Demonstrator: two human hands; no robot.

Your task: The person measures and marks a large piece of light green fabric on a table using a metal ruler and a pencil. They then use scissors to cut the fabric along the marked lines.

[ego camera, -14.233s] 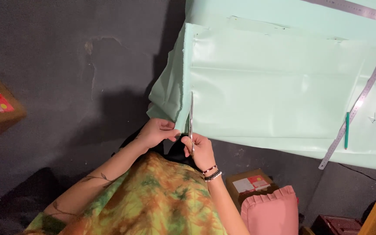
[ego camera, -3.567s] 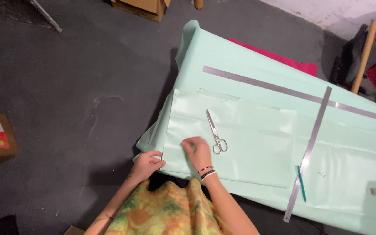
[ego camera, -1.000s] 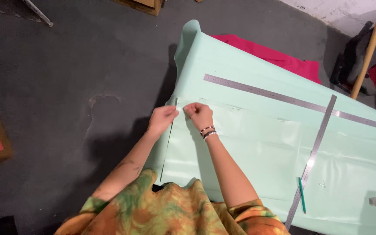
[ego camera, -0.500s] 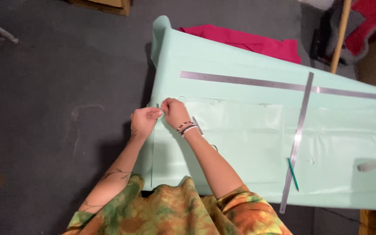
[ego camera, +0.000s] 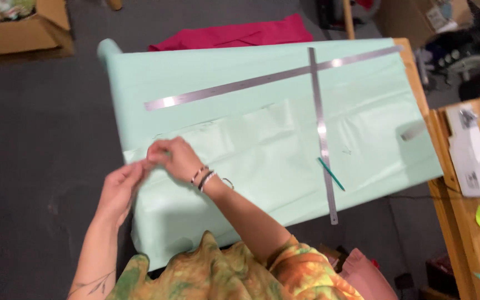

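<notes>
A wide sheet of pale green fabric (ego camera: 262,133) lies spread over a table. My left hand (ego camera: 119,188) and my right hand (ego camera: 174,158) meet at its left edge, both pinching a cut strip or top layer of the green fabric there. Bracelets circle my right wrist. Just behind that wrist a scissors handle loop (ego camera: 228,182) shows; the blades are hidden by my arm. Two long metal rulers lie crossed on the fabric, one running lengthwise (ego camera: 262,81), one across (ego camera: 321,133). A green pencil (ego camera: 331,174) rests beside the crosswise ruler.
Red cloth (ego camera: 234,34) lies on the dark floor beyond the table. A cardboard box (ego camera: 18,25) stands at the top left. A wooden bench with boxes and papers (ego camera: 473,150) is at the right. A pink cushion (ego camera: 368,275) sits below the table edge.
The view has swung so the table now lies more crosswise. My hands stay together at the fabric's left edge, drawn slightly lower and left along it, still pinching the fabric.
</notes>
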